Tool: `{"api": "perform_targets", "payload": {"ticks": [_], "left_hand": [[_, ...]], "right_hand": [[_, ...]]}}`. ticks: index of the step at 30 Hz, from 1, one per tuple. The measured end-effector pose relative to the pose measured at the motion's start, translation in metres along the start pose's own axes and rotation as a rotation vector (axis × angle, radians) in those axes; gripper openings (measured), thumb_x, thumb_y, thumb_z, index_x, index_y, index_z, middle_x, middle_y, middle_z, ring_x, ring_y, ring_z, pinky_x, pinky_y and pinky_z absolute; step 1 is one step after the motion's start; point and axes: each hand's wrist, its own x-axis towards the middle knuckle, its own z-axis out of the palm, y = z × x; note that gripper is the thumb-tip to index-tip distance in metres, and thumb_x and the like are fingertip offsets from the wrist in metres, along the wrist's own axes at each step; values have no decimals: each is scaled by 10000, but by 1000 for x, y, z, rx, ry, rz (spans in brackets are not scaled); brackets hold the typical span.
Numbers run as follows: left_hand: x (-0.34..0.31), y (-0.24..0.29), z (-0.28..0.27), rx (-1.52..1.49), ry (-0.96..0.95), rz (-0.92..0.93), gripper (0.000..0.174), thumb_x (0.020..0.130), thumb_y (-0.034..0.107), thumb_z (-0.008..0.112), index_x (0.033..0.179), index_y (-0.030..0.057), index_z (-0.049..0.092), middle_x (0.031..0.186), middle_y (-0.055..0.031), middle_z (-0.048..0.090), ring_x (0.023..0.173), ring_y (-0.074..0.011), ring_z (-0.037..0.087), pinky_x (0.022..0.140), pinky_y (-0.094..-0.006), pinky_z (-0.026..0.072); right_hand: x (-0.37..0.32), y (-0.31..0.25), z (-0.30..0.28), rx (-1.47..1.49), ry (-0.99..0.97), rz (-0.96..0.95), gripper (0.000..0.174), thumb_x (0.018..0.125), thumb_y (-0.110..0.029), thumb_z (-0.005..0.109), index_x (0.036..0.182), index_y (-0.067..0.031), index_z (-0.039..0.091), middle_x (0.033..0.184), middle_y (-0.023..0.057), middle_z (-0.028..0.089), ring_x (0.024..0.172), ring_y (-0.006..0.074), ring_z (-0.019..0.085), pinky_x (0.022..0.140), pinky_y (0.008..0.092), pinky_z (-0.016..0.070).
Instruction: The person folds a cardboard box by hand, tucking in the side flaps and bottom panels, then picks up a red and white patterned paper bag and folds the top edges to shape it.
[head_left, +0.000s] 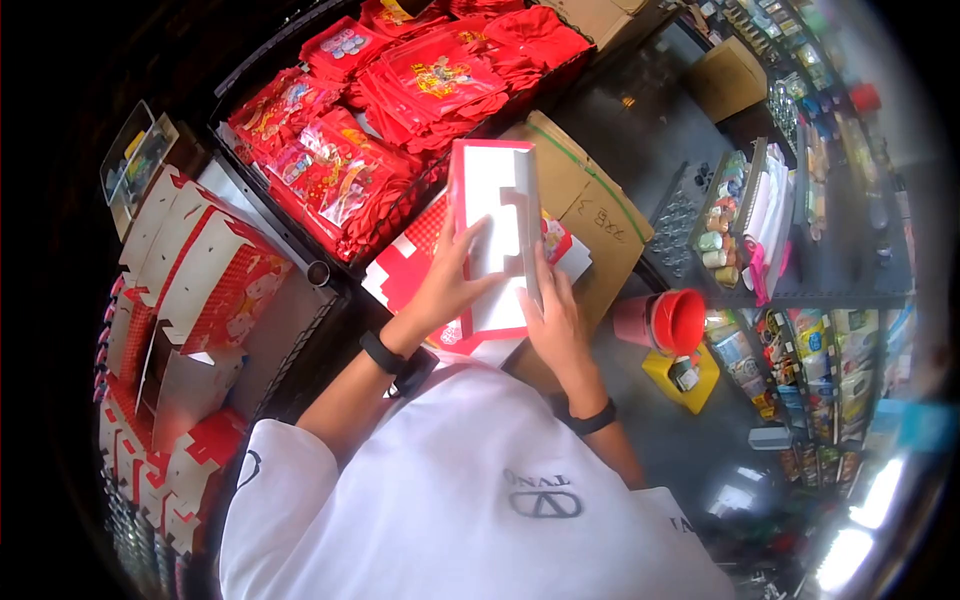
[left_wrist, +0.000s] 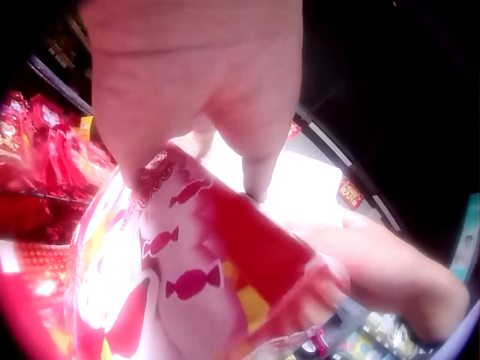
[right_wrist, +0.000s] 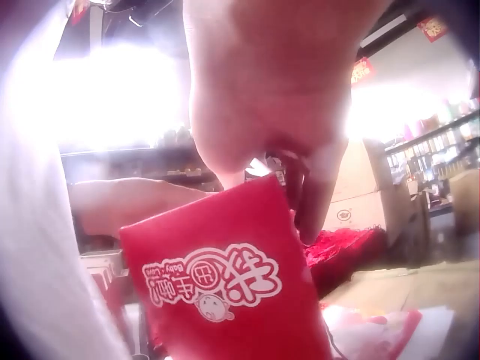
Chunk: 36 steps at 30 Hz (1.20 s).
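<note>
A red-and-white cardboard gift box (head_left: 492,245) is held up in front of the chest, its long white face toward the head camera. My left hand (head_left: 450,280) grips its left edge, thumb over the white face and fingers on the candy-printed side (left_wrist: 172,259). Along the opposite edge, my right hand (head_left: 556,325) holds the box, its thumb near the greyish notched flap (head_left: 520,215). The right wrist view shows the red end panel (right_wrist: 225,289) with white lettering and a baby's face.
Printed box cards (head_left: 405,265) lie beneath the held box. Red pouches (head_left: 430,80) fill a black wire basket behind. Folded boxes (head_left: 190,270) stand at left. A brown carton (head_left: 600,215), red bucket (head_left: 678,322) and yellow tray (head_left: 700,385) are at right, before stocked shelves (head_left: 820,370).
</note>
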Motion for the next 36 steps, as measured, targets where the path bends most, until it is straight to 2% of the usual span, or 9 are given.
{"api": "perform_targets", "payload": {"ticks": [3, 5, 6, 10, 14, 19, 25, 31, 36], "left_hand": [[1, 8, 4, 105, -46, 40, 910, 842, 181, 871, 1620, 93, 408, 1704, -343, 101, 1574, -507, 245, 1245, -508, 350], [-1, 5, 7, 125, -97, 27, 932, 836, 208, 870, 1635, 132, 397, 1708, -369, 29, 1591, -524, 180, 1246, -518, 346], [-2, 3, 9, 101, -104, 15, 944, 830, 217, 875, 1639, 139, 393, 1707, -376, 12, 1595, -527, 157, 1248, -521, 341], [-8, 2, 12, 91, -138, 19, 1014, 799, 287, 902, 1654, 166, 371, 1694, -408, -30, 1595, -566, 51, 1255, -557, 308], [-7, 8, 12, 91, -223, 13, 1015, 804, 356, 897, 1656, 184, 374, 1671, -446, 11, 1584, -596, 28, 1255, -599, 271], [-11, 10, 17, 125, -205, 16, 997, 809, 385, 892, 1649, 190, 391, 1658, -466, 35, 1584, -599, 3, 1266, -597, 235], [-13, 7, 16, 126, -201, 5, 999, 804, 367, 904, 1649, 214, 394, 1678, -437, 12, 1591, -585, 6, 1265, -602, 242], [-10, 4, 15, 36, -234, -43, 1011, 807, 335, 908, 1663, 263, 374, 1713, -382, -36, 1599, -560, 52, 1276, -558, 257], [-9, 6, 14, 29, -244, -48, 1010, 815, 296, 902, 1669, 269, 364, 1717, -375, -48, 1600, -553, 78, 1273, -530, 283]], "right_hand": [[-5, 9, 11, 131, 63, -57, 768, 1017, -292, 682, 1668, -78, 333, 1561, 300, 448, 1438, 469, 470, 1151, 484, 429], [-8, 8, 10, 176, 82, -63, 753, 1029, -276, 667, 1666, -59, 330, 1629, 306, 375, 1511, 434, 406, 1203, 468, 377], [-9, 12, 10, 213, 67, -34, 728, 1032, -268, 664, 1646, -27, 356, 1631, 269, 397, 1519, 385, 401, 1226, 458, 338], [-6, 25, 9, 457, 54, 81, 703, 1017, -272, 695, 1592, 8, 404, 1617, 218, 410, 1490, 312, 425, 1229, 433, 341], [-4, 16, 1, 284, 57, 117, 775, 949, -203, 768, 1592, 4, 388, 1569, 217, 438, 1464, 324, 450, 1211, 446, 371], [0, 5, -4, 179, 68, 142, 887, 869, -153, 828, 1605, -3, 357, 1530, 235, 451, 1438, 362, 469, 1181, 469, 415], [-1, 9, -2, 156, 71, 163, 898, 866, -107, 815, 1619, -12, 335, 1545, 232, 441, 1430, 359, 475, 1171, 468, 428], [-3, 40, 7, 591, 70, 191, 906, 884, 28, 737, 1654, -23, 262, 1615, 203, 389, 1439, 289, 483, 1162, 421, 451], [-2, 35, 4, 701, 66, 260, 917, 870, 76, 710, 1659, -28, 253, 1615, 209, 393, 1440, 294, 491, 1160, 413, 454]]}}
